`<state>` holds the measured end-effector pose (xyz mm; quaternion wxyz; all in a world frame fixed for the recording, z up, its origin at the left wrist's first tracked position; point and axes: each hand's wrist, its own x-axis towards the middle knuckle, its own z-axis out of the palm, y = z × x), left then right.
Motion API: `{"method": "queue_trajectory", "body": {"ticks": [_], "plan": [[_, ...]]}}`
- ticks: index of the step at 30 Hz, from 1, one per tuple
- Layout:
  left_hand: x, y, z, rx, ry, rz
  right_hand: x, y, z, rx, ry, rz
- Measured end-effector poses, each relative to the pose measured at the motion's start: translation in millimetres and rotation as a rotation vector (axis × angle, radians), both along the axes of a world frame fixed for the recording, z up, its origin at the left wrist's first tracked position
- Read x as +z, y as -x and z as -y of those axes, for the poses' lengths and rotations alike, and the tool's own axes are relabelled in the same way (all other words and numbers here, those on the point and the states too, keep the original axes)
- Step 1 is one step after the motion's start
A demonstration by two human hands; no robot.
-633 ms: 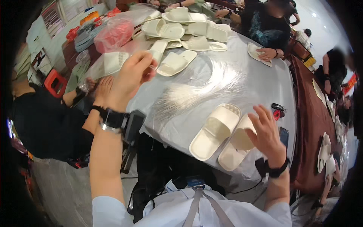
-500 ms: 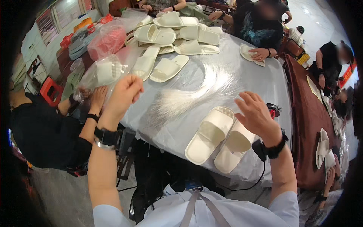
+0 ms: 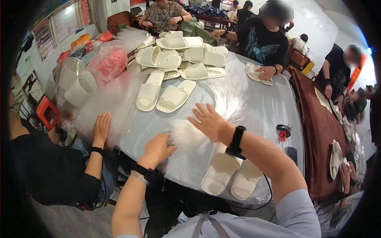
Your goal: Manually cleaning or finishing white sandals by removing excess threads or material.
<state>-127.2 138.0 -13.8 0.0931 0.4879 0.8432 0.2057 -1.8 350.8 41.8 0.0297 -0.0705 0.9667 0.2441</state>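
Observation:
A bundle of white fluffy fur [image 3: 222, 107] lies on the grey round table [image 3: 262, 115] in front of me. My left hand [image 3: 156, 148] closes its fingers on the near end of the fur. My right hand [image 3: 207, 121], with a black watch on the wrist, rests on top of the fur with fingers spread. A pair of cream slippers [image 3: 220, 174] lies at the table's near edge, partly under my right forearm.
Two loose slippers [image 3: 174, 97] lie mid-table, and several more are piled at the back [image 3: 174, 41]. Clear plastic bags [image 3: 107, 99] cover the left side, where another person's hand [image 3: 101, 127] rests. A phone [image 3: 291, 152] and a small red-black tool [image 3: 282, 131] lie right. Other people sit around the table.
My left hand came down from the bagged slipper at the left to the fur's near end. My right hand left the slipper pair and moved forward onto the fur.

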Motion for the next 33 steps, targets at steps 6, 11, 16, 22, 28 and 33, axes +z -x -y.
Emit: {"method": "queue_trajectory", "body": {"ticks": [6,11,16,22,28,33], "plan": [[-3,1,-24,-0.117,-0.097,0.022,0,38,13,0.053,0.152,0.161],[1,13,-23,-0.12,-0.18,0.092,-20,55,-4,-0.141,0.443,0.258],[19,14,0,0.1,-0.348,0.135,-30,57,-31,-0.231,0.441,0.154],[60,-9,45,0.08,-0.659,0.215,-25,64,-34,-0.284,0.452,0.121],[115,-28,87,0.025,-1.144,0.204,-33,63,-36,-0.269,0.462,0.063],[115,-40,83,0.117,-1.1,0.4,-9,39,-13,-0.045,0.118,-0.24]]}}
